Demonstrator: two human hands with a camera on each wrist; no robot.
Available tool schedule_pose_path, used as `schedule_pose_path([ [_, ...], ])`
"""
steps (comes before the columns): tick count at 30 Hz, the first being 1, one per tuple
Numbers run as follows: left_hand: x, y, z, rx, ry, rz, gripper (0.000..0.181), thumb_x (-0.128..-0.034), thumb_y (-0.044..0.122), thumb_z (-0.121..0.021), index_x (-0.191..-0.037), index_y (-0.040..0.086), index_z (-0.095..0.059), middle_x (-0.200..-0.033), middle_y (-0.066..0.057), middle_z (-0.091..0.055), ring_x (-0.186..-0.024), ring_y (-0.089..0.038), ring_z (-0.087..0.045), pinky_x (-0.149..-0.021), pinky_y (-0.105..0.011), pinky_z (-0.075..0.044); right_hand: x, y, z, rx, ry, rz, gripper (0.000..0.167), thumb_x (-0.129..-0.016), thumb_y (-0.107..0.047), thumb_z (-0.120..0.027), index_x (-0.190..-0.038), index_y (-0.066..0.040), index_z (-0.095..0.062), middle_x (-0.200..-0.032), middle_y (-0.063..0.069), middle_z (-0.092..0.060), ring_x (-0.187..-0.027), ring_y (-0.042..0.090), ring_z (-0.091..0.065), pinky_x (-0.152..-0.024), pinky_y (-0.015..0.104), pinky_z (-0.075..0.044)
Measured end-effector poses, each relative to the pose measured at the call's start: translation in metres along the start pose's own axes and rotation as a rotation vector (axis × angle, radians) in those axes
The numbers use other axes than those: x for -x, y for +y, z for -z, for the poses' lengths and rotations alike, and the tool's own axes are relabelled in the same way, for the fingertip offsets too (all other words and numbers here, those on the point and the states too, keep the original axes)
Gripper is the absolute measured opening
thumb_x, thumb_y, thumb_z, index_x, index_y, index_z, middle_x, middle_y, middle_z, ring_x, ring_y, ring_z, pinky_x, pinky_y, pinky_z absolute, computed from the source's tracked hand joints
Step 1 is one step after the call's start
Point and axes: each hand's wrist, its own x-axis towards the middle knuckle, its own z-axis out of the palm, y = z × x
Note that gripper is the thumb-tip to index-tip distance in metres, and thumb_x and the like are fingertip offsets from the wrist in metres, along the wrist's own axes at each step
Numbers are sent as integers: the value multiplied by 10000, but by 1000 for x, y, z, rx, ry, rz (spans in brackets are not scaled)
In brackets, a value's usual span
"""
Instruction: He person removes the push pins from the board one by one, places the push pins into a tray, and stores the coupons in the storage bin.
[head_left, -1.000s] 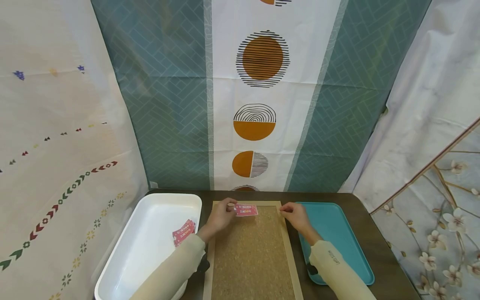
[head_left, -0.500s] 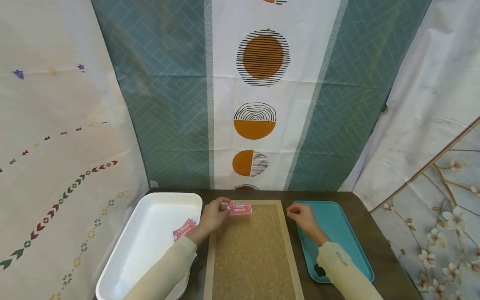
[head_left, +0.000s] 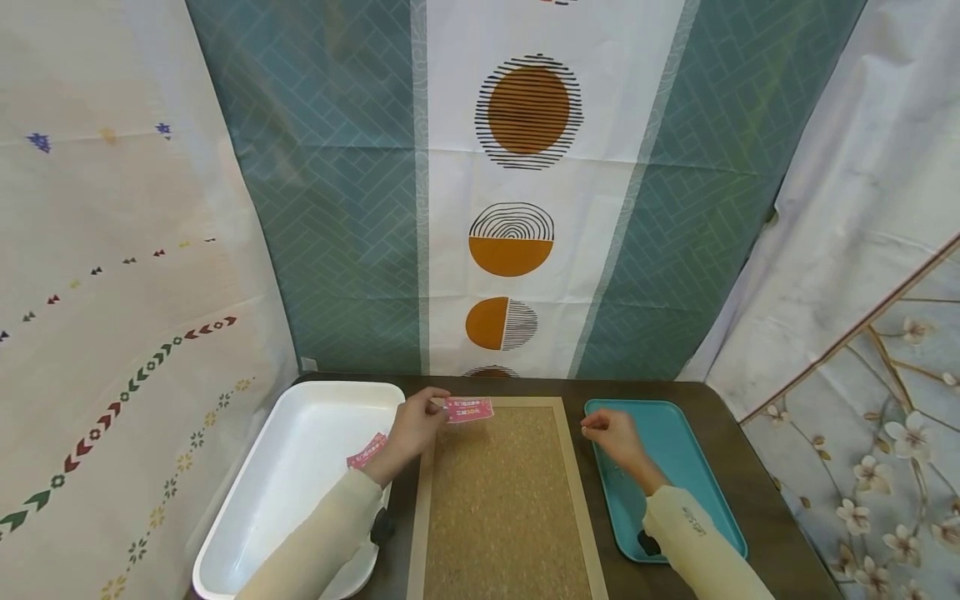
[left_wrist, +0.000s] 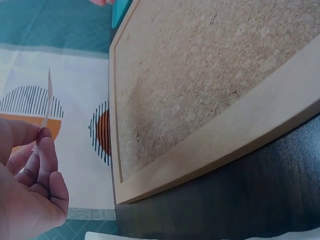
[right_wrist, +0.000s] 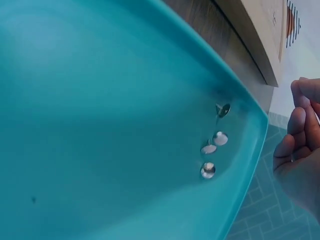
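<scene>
My left hand (head_left: 411, 429) pinches one end of a pink printed coupon (head_left: 469, 409) above the top left corner of a wood-framed cork board (head_left: 510, 500). In the left wrist view the coupon (left_wrist: 49, 97) shows edge-on between thumb and finger, raised off the board. Over the upper left part of a teal tray (head_left: 697, 467), my right hand (head_left: 618, 437) has thumb and forefinger together, with a tiny pale spot at the tips that looks like a thumbtack. Several silver thumbtacks (right_wrist: 208, 170) lie in the tray's corner in the right wrist view.
A white tray (head_left: 285, 467) stands left of the board, under my left forearm, with more pink coupons (head_left: 366, 451) near its right side. Everything rests on a dark wooden table (head_left: 780, 533). Patterned cloths hang behind and at both sides.
The left hand has shifted left with the coupon, from over the board's top edge toward its left corner. The right hand has drawn right, from the board's corner to above the teal tray.
</scene>
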Motion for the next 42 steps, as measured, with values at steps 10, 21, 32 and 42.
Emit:
schedule_pose_path([
  [10,-1,-1,6,-16,5,11,312,-952,40,-713,-1263,23,-712,-863,-72,-716,-676,-143,-600,-585,-285,-478,3,10,12,36,13,-1,65,-910,-8,-784,-973,5,-793,-929,101,-795,-865,202,-705,-760,354,-557],
  [21,3,-5,16,-25,17,4,306,-953,18,-705,-1258,6,-705,-882,-91,-715,-692,-152,-605,-589,-275,-486,7,24,19,31,14,47,94,-922,-10,-779,-1009,20,-798,-939,108,-796,-826,128,-698,-711,261,-549],
  [32,10,-24,33,-33,7,66,325,-969,70,-711,-1291,26,-698,-919,-97,-705,-729,-171,-600,-591,-272,-483,20,34,30,56,6,7,56,-941,-9,-757,-990,3,-784,-952,125,-783,-834,146,-672,-705,270,-532],
  [42,17,-38,58,-95,21,149,357,-1004,121,-686,-1354,61,-652,-997,-129,-714,-806,-205,-640,-646,-275,-537,25,42,33,77,15,-26,67,-934,3,-737,-978,20,-784,-942,139,-782,-832,145,-661,-719,285,-516],
])
